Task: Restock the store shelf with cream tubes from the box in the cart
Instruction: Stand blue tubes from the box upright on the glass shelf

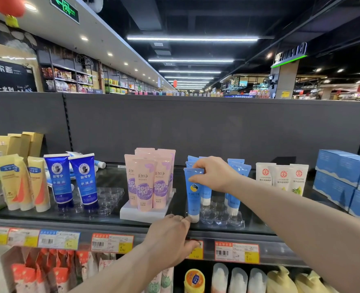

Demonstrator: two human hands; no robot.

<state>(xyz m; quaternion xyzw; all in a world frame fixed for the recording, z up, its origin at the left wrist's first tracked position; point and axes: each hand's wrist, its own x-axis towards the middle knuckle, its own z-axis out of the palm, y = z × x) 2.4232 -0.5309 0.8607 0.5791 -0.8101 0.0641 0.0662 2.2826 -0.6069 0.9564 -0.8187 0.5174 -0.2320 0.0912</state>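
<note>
Frontmost, one light-blue tube (194, 199) pinched by the right hand (215, 174); left hand (170, 240) at the shelf (132, 226) edge, grip unclear; pink tubes (145, 182) read "maxam".

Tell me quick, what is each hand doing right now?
Left hand: on the shelf edge, grip cannot be told.
Right hand: pinching the top of a blue tube.

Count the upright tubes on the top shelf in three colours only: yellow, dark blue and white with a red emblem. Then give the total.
Yellow tubes: 3
Dark blue tubes: 2
White tubes: 3
Total: 8
</note>
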